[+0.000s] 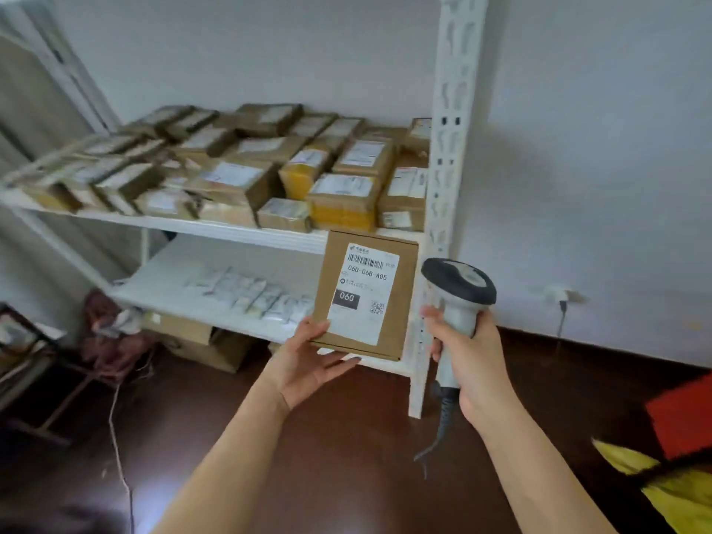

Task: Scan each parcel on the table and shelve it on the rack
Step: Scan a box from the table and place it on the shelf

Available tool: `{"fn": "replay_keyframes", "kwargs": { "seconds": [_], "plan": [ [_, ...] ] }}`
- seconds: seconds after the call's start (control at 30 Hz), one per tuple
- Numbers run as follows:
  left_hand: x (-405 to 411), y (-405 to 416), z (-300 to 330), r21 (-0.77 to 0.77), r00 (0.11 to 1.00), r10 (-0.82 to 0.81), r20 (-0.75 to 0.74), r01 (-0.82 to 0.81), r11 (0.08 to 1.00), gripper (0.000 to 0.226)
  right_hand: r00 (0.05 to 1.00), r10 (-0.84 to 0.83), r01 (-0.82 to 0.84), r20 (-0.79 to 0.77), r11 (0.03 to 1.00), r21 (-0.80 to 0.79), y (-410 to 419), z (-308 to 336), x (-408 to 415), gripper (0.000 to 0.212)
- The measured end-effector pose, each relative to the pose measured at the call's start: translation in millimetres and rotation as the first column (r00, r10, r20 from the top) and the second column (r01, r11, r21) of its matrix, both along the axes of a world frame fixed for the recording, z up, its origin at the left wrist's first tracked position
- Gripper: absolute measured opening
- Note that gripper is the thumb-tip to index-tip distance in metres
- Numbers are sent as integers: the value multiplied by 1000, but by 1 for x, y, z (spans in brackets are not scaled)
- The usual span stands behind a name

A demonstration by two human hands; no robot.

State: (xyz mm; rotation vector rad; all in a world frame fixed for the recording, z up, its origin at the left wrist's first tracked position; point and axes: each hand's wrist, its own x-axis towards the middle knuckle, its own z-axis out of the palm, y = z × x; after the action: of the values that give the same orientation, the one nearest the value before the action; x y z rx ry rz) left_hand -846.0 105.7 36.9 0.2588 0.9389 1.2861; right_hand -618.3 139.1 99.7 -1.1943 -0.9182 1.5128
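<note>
Both forearms reach up from the bottom of the frame. Left hand (308,364) holds a flat parcel (366,294) at its lower corner, thumb on the front and fingers beneath, its grip pinched on it, label facing us at frame centre. Right hand (468,360) has its grip wrapped round the scanner (458,302) handle, just right of the parcel. Behind stands the rack (454,109), boxes (346,198) crowding its upper shelf.
</note>
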Motion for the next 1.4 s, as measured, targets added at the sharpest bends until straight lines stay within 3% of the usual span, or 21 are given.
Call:
{"fn": "replay_keyframes", "kwargs": {
  "seconds": [0.1, 0.2, 0.3, 0.47, 0.57, 0.83, 0.93, 1.2, 1.4],
  "plan": [
    [-82, -39, 10, -13, 974, 224, -9, -224, 974, 91, 993, 116, -117, 30, 992, 43, -10, 13, -87, 30],
    [-143, -68, 14, -25, 916, 402, 16, -401, 916, 66, 975, 216, -219, 54, 973, 69, -15, 24, -161, 33],
    [-193, -87, 19, -38, 843, 535, 54, -534, 845, 49, 955, 291, -297, 63, 949, 105, -15, 31, -228, 32],
    [-292, -97, 20, -38, 722, 689, 51, -689, 724, 41, 919, 391, -394, 55, 905, 158, -2, 32, -337, 32],
    [-360, -86, 28, -11, 671, 741, 27, -741, 672, 30, 895, 444, -445, 45, 882, 158, 17, 30, -405, 30],
    [-522, -61, 48, 69, 633, 774, 20, -773, 631, 46, 872, 484, -489, 70, 867, 98, 75, 36, -578, 17],
    [-570, -59, 44, 74, 615, 788, 29, -788, 612, 43, 860, 500, -509, 99, 855, 99, 86, 32, -627, 15],
    [-697, -24, 33, 46, 573, 818, 51, -820, 571, 31, 878, 450, -471, 165, 875, 117, 105, 28, -732, 19],
    [-811, 7, 59, 15, 554, 829, 72, -832, 554, 28, 905, 381, -409, 191, 903, 133, 113, 44, -812, 19]
  ]
}}
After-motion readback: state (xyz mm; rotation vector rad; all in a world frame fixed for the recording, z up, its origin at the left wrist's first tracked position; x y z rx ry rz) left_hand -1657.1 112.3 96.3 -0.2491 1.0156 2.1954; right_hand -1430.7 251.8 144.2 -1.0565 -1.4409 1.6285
